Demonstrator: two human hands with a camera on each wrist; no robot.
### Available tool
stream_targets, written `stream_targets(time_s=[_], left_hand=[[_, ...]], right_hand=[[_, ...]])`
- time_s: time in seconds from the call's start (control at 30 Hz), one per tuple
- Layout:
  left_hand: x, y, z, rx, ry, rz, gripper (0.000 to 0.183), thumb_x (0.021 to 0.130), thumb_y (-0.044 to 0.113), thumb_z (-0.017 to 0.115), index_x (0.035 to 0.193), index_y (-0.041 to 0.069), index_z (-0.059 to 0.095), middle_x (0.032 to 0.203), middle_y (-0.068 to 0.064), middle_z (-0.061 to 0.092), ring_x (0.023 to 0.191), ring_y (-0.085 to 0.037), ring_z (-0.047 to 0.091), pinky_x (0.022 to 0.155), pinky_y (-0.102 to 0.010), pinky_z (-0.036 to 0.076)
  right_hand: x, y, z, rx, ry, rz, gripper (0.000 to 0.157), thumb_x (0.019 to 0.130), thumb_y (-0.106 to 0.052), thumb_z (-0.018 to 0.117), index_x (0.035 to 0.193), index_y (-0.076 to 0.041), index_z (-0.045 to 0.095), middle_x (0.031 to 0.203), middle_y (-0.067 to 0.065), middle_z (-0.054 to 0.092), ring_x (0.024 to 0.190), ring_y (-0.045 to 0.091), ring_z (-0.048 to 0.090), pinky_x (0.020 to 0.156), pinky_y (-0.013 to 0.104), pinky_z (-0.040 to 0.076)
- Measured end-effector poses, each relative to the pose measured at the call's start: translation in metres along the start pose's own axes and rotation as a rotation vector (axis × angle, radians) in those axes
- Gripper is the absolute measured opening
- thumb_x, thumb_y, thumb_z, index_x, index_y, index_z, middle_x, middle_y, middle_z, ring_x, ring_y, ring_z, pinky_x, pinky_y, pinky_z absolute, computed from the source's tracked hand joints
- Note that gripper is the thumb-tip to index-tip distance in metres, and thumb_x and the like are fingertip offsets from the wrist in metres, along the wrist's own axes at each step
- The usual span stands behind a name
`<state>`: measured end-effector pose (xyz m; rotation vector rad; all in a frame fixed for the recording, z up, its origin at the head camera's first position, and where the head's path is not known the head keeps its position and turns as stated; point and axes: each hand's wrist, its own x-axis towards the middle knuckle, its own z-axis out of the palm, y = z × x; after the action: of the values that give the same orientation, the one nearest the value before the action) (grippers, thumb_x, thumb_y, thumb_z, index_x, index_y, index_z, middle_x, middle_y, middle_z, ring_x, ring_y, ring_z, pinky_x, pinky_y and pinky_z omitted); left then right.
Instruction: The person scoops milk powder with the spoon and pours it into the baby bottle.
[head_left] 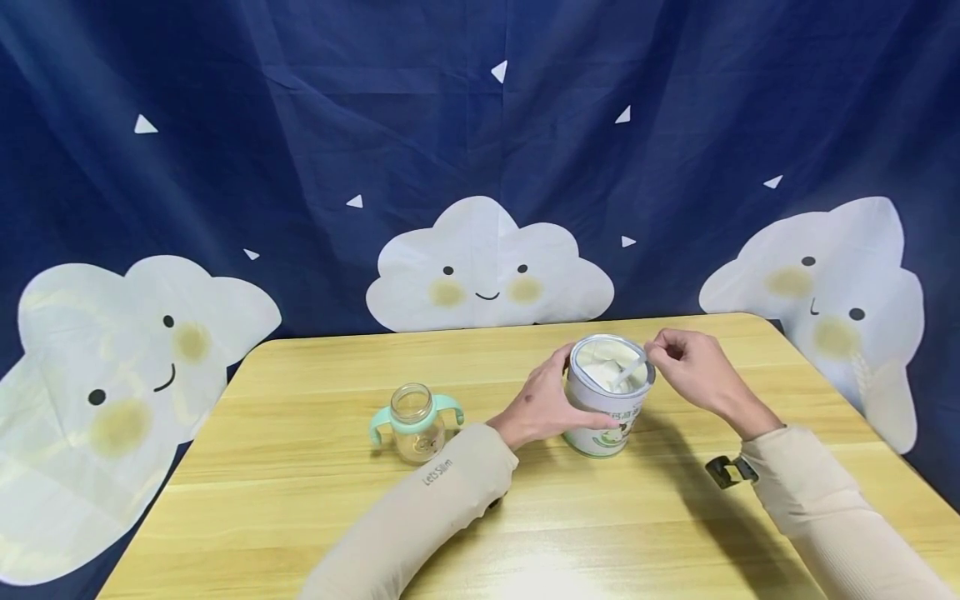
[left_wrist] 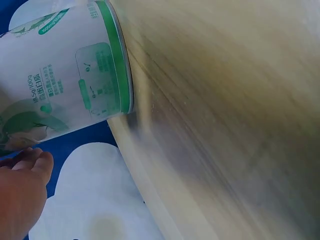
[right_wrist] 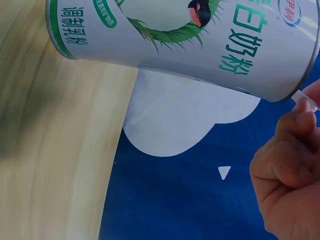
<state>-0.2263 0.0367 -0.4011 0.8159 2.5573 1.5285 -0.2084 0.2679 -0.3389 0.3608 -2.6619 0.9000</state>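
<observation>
A white and green milk powder can [head_left: 618, 406] stands open on the table, with pale powder [head_left: 597, 367] inside. My left hand [head_left: 536, 407] holds it by the side, its thumb across the front. In the left wrist view the can [left_wrist: 62, 75] shows its printed label, with fingertips against it. My right hand [head_left: 693, 369] pinches the handle of a white scoop [head_left: 628, 372] over the can's right rim. The scoop's lower end is in the can. In the right wrist view only a bit of the handle [right_wrist: 303, 99] shows between the fingers.
A clear baby bottle [head_left: 412, 429] with mint-green handles and no lid stands left of the can, near my left sleeve. The light wooden table [head_left: 315, 467] ends at the back before a dark blue curtain [head_left: 427, 100] with white clouds.
</observation>
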Motion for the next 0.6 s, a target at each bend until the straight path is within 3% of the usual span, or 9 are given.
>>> stream_targets(time_s=[0.6], left_hand=[[0.002,0.0,0.004,-0.002,0.028,0.011,0.105,0.065,0.041,0.094,0.15,0.015,0.038,0.133,0.002,0.057,0.117,-0.006,0.053,0.1,-0.029,0.047]], right_hand=[[0.008,-0.015,-0.003,-0.029,-0.15,-0.08,0.026,0.096,-0.011,0.057,0.071,-0.01,0.065,0.06,-0.007,0.046,0.055,0.009,0.042,0.051,0.024,0.034]])
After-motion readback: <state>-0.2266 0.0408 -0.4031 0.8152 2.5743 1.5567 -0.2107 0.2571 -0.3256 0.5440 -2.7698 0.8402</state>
